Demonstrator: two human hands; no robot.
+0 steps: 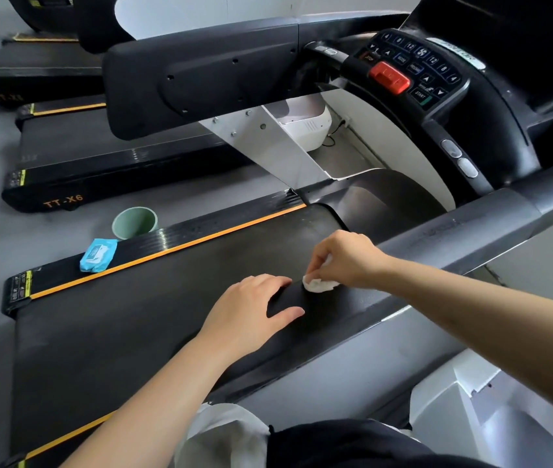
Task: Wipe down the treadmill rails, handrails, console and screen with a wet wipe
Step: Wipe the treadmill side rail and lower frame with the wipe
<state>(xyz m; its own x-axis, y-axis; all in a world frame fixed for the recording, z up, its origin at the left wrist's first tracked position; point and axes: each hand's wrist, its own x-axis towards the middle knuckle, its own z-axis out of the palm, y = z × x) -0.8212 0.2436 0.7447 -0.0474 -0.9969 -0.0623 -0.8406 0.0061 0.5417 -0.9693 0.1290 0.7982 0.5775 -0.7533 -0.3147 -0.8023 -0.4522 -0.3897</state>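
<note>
Wet wipe (319, 285), white & bunched up, is sitting on the black padded handrail (342, 307) on the near side of the treadmill, pinched by the right hand (346, 258). Fingertips are curling down round the wad, thumb & first fingers closing on it, pressing it onto the rail top. Left hand (251, 314) is lying flat just beside it, fingers straight & spread, thumb out, palm resting on the same rail, holding nothing; looks like it's bracing.

Step in hand, as I judge it: the handrail pass, w/ the wipe mid-way along the black section. Console (413, 67) w/ red stop key (389, 77) is sitting well apart, up top right; no telling from here if it's been wiped. Next move prob. calls for dragging the wipe along the rail w/ steady downward pressure, and shifting the left hand out of its path since it's lying right next to the wad.

Blue wipe pack (97, 255) is resting on the far side rail (174, 241) by the orange stripe, green cup (134, 222) just behind it on the floor.

Hard to see: the screen is dark & cut off at the upper right corner. Underside of the wipe & the rail's far end are hidden. Whether the wipe is damp, can't tell.
</note>
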